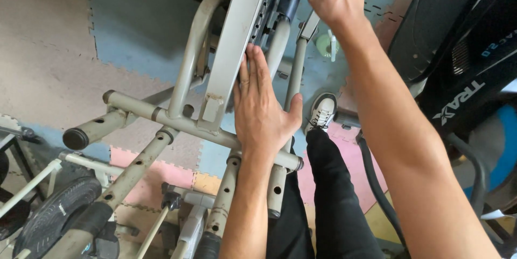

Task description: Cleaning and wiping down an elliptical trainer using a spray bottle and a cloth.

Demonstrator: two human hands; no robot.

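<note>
Place: home gym or exercise-equipment repair corner, can't tell which.
Floor: interlocking foam puzzle mats [59, 38] in beige, blue, pink and yellow under my feet, the kind laid in workout rooms.
Main gear: grey tubular machine frame [177, 121] with rows of adjustment holes and rubber end caps, right in front of me.
Right side: big black exercise machine [458, 49] with a moulded plastic housing, close by.
Lower left: black round weight-like disc [54, 218] beside thin white tubes.
Clutter: machines packed tight, little free floor.
</note>
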